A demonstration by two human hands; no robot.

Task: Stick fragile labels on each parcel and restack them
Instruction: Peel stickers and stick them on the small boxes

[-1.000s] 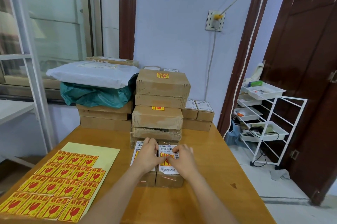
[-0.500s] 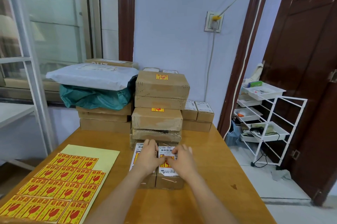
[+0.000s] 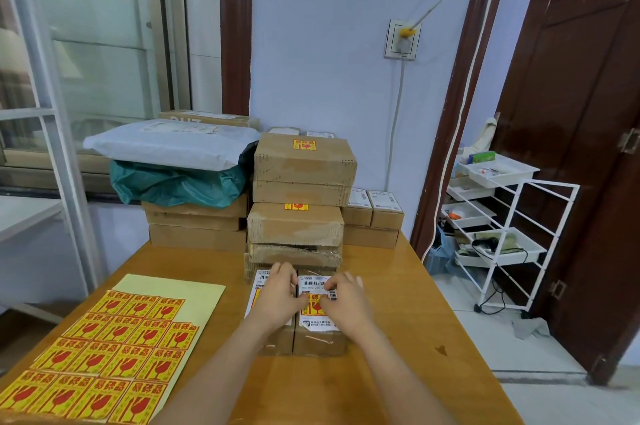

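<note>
Fingertips of my left hand point(image 3: 280, 296) and right hand point(image 3: 343, 300) press flat on a yellow-and-red fragile label point(image 3: 312, 305), which lies between them on the white shipping slip of the right-hand small parcel point(image 3: 317, 338). Both small cardboard boxes sit side by side on the glossy wooden table point(image 3: 408, 320), just near of the taped brown stack point(image 3: 298, 217); the glossy sticker sheet point(image 3: 104, 355) lies flat to the left.

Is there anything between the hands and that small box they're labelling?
No, nothing visible. Both the left hand and the right hand already rest on top of the small box, fingers pressing its yellow fragile label. A second small box sits tight beside it, under the left hand.
</note>
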